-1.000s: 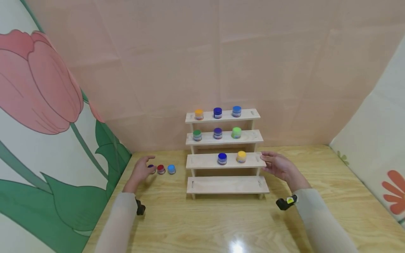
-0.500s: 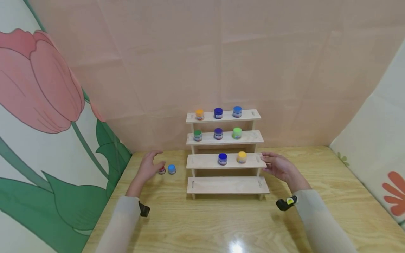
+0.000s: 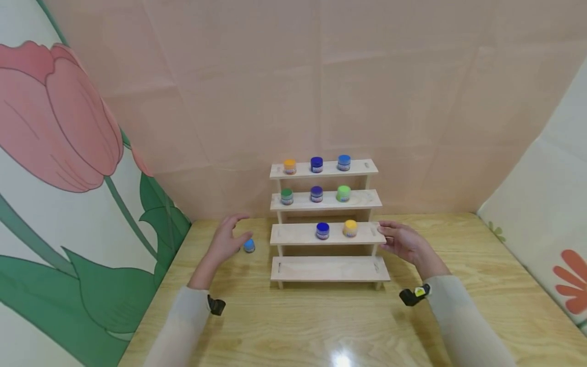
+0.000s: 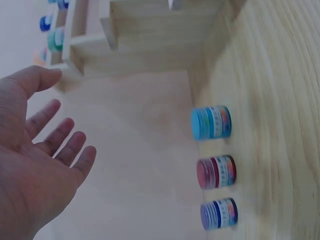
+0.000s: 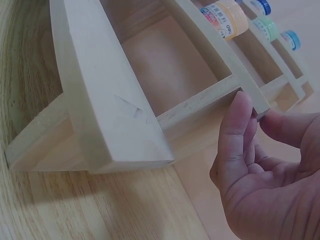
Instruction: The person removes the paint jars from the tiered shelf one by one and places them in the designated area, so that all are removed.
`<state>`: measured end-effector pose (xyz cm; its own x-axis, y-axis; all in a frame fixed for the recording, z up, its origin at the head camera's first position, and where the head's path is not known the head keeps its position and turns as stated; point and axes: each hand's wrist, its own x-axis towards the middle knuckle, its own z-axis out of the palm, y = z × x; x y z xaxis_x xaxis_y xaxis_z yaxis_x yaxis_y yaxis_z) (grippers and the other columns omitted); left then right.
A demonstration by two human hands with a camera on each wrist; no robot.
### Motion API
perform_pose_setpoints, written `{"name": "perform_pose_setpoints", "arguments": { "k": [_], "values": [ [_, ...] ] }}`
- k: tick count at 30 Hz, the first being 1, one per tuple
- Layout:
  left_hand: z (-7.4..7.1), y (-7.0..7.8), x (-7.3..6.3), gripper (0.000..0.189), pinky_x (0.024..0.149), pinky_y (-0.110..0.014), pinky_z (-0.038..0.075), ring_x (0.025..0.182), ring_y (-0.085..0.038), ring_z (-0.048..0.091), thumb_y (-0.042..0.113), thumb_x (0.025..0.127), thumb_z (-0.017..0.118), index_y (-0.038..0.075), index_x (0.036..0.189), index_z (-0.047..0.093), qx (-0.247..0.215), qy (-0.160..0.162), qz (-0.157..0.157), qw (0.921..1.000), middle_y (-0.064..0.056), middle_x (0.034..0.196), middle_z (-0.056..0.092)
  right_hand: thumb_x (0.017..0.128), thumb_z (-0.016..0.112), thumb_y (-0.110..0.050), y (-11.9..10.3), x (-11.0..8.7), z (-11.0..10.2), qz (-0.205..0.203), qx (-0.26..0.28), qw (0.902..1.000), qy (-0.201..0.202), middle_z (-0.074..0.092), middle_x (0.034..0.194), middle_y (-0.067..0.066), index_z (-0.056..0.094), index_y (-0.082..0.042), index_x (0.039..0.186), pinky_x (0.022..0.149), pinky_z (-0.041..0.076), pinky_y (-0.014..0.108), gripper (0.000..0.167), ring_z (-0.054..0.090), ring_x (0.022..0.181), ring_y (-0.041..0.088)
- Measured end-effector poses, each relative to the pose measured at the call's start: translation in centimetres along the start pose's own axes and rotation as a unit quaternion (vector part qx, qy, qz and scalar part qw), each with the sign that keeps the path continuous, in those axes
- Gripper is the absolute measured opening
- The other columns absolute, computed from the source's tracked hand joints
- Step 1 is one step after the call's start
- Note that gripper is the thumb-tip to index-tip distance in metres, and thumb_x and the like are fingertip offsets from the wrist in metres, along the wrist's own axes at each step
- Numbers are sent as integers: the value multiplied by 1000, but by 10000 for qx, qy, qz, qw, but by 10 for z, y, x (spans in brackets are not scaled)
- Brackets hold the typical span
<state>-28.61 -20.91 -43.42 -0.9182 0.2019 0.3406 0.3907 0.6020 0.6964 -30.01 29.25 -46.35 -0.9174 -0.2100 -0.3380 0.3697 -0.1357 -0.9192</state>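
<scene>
My left hand [image 3: 224,242] hovers with thumb and fingers apart and nothing between them. In the left wrist view, three small paint jars stand in a row on the table near it: a light blue one [image 4: 211,123], a red one [image 4: 216,172] and a purple one [image 4: 219,214]. The head view shows the light blue jar beside my thumb, while my hand hides most of the others. My right hand [image 3: 403,242] pinches the right end of the second-lowest board of a four-step wooden display rack [image 3: 330,268], thumb and fingers at its corner [image 5: 250,95].
On the second-lowest board stand a dark blue jar [image 3: 323,231] and a yellow jar [image 3: 350,229]. Higher boards carry several more, including a green one [image 3: 286,197] and an orange one [image 3: 289,166]. A beige cloth backdrop [image 3: 229,102] rises behind the table.
My left hand has moved right along the row of jars, from the purple one towards the light blue one, with the jars staying in place. My right hand keeps its hold on the rack.
</scene>
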Motion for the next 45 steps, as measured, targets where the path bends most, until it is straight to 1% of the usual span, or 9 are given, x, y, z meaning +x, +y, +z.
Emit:
{"name": "perform_pose_setpoints", "arguments": {
  "k": [8, 13, 18, 22, 28, 32, 37, 39, 45],
  "values": [
    [10, 19, 0, 52, 108, -64, 40, 133, -45, 45, 17, 92, 74, 7, 140, 56, -223, -122, -24, 9997, -20, 147, 48, 104, 57, -15, 0, 1, 1, -58, -56, 10000, -24, 66, 97, -2, 30, -3, 150, 76, 59, 26, 54, 62, 80, 11],
    [18, 28, 3, 51, 106, -62, 43, 131, -43, 47, 20, 93, 75, 10, 139, 56, -214, -143, -9, 9997, -19, 147, 48, 105, 57, -15, 0, 1, 1, -86, -69, 9999, -45, 66, 96, -3, 29, -2, 151, 77, 59, 26, 55, 61, 79, 11],
    [28, 35, 7, 50, 110, -56, 42, 129, -38, 50, 17, 92, 75, 8, 138, 58, -366, -191, 180, 9990, -17, 141, 53, 105, 55, -14, 0, 1, 1, -95, -29, 9999, -61, 66, 96, -2, 31, -3, 148, 77, 59, 26, 51, 62, 78, 11],
    [36, 39, 9, 50, 110, -56, 42, 129, -40, 50, 15, 92, 75, 6, 137, 58, -510, -226, 369, 9978, -18, 139, 54, 106, 54, -13, 0, 1, 1, -102, -1, 9999, -74, 66, 97, -2, 31, -3, 147, 77, 59, 26, 49, 62, 79, 11],
    [49, 49, 11, 52, 109, -56, 43, 130, -36, 51, 18, 92, 76, 5, 139, 57, -558, -358, 296, 9974, -16, 142, 54, 105, 55, -14, -1, 0, 2, -76, -30, 9999, -68, 66, 97, -2, 27, -2, 152, 78, 59, 26, 55, 62, 79, 11],
    [56, 55, 12, 51, 108, -59, 44, 130, -37, 51, 18, 92, 75, 6, 139, 56, -619, -457, 411, 9962, -15, 141, 54, 106, 54, -15, 0, 0, 1, -44, -80, 10000, -18, 66, 98, -2, 29, -3, 151, 79, 59, 26, 53, 62, 79, 11],
    [67, 62, 16, 51, 111, -52, 43, 132, -38, 50, 16, 92, 75, 7, 139, 56, -688, -526, 539, 9948, -12, 139, 56, 106, 53, -15, 0, -1, 2, -14, -84, 10000, 7, 66, 98, -2, 29, -3, 151, 80, 59, 26, 52, 62, 79, 11],
    [71, 65, 18, 51, 112, -48, 43, 132, -35, 51, 16, 93, 75, 8, 139, 56, -642, -537, 552, 9950, -10, 140, 56, 106, 53, -15, 0, -1, 1, -8, -70, 10000, 11, 67, 98, -2, 29, -3, 152, 79, 59, 26, 53, 62, 79, 11],
    [80, 77, 23, 51, 111, -46, 44, 131, -28, 52, 18, 94, 74, 13, 141, 56, -631, -660, 412, 9950, -6, 141, 54, 105, 55, -16, -1, 0, 1, 18, -7, 10000, 38, 68, 96, -2, 29, -4, 152, 74, 59, 25, 55, 62, 79, 11]
  ]
}}
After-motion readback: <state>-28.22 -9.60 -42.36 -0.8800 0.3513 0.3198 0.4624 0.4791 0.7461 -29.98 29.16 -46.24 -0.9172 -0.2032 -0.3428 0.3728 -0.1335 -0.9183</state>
